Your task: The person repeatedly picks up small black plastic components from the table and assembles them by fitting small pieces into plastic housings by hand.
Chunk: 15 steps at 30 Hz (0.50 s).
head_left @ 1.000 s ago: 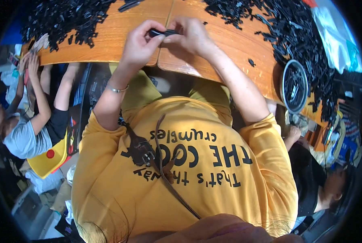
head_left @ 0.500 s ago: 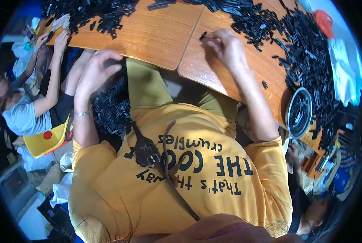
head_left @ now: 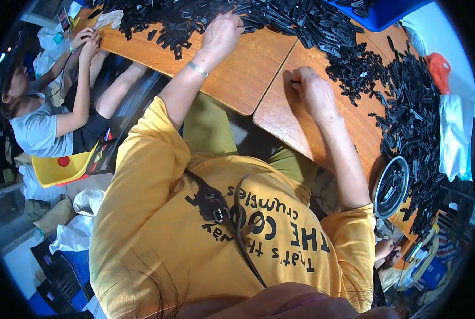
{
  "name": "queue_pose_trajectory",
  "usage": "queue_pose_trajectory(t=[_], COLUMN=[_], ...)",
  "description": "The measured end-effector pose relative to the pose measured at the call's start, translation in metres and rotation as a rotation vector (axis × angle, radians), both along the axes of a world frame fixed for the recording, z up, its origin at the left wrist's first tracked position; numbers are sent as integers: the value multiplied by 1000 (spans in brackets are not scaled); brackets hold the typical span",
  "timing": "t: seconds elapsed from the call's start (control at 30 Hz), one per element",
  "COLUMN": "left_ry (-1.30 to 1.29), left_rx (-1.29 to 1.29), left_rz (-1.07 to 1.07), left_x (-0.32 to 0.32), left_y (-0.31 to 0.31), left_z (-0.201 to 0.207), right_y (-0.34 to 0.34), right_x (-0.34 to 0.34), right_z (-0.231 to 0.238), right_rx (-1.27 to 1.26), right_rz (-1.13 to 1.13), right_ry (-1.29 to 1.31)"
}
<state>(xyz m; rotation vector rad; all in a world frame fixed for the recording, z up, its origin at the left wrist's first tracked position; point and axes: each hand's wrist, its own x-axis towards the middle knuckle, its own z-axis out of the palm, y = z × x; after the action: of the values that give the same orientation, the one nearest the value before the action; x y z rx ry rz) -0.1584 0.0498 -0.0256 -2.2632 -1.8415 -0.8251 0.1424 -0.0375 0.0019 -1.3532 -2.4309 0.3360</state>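
Plastic clips (head_left: 195, 18), small and black, lie heaped along the far edge of the wooden bench (head_left: 248, 80) and spill down its right side in a second drift (head_left: 407, 122). We see the left hand (head_left: 222, 31) reaching to the near fringe of the far heap, fingers curled down onto the pieces; whether it has one pinched we cannot tell. The right hand (head_left: 313, 90) rests closed on bare wood near the seam between the two boards, and what it grips, if anything, is hidden. We judge each clip light, stiff and smooth, easily tangled with its neighbours, so it is best pinched at its ends between thumb and forefinger. A round dish (head_left: 390, 187) of finished pieces sits at the bench's right near edge. Another person (head_left: 40, 122) sits at the left.
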Motion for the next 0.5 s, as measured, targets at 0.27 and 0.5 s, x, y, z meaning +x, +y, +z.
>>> queue_pose_trajectory(t=[0.27,0.5], left_ry=[-229,-296], left_rx=[88,98], left_rz=[-290,-135], left_x=[10,11], left_y=[-53,-65], left_z=[-8,-2], right_y=[-16,-24], right_x=[-20,-36], right_z=[16,18], right_rx=[-224,-253], right_rz=[-87,-104], right_ry=[326,360])
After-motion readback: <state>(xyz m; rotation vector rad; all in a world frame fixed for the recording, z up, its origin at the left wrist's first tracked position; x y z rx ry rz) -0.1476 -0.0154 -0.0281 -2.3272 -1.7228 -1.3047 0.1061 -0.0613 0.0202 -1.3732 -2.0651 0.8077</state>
